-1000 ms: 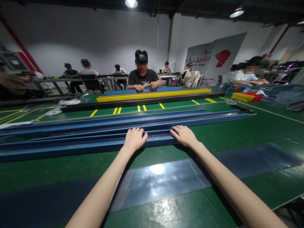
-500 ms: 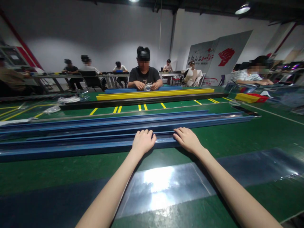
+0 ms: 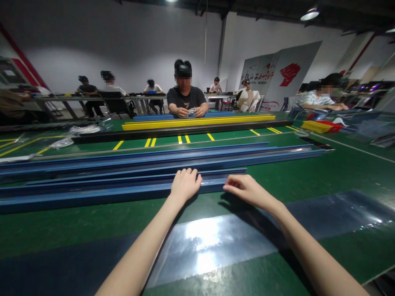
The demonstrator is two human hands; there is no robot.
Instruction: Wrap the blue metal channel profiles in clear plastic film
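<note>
The nearest blue channel [image 3: 101, 198], a long strip with raised edges, lies across the green table. My left hand [image 3: 185, 187] rests over it near its right end, fingers bent across the far edge and thumb on the near side. A glossy patch shows in the channel right of that thumb. My right hand [image 3: 247, 190] hovers in front of the channel's right end, fingers loosely curled and thumb a little apart from the index finger. Nothing visible lies between them. Under my forearms stretches a clear, shiny plastic sheet [image 3: 212, 234].
Beyond lie more blue channels [image 3: 286, 155], then a black strip [image 3: 185, 131] and a yellow strip [image 3: 200, 121]. A co-worker [image 3: 187, 98] sits opposite, hands on a small roundish thing. Yellow and red trays [image 3: 321, 126] stand at the right.
My right hand has lifted off the blue channel and drawn back towards me, its fingers curling, uncovering the channel's right end. My left hand stays in place. The view has shifted slightly.
</note>
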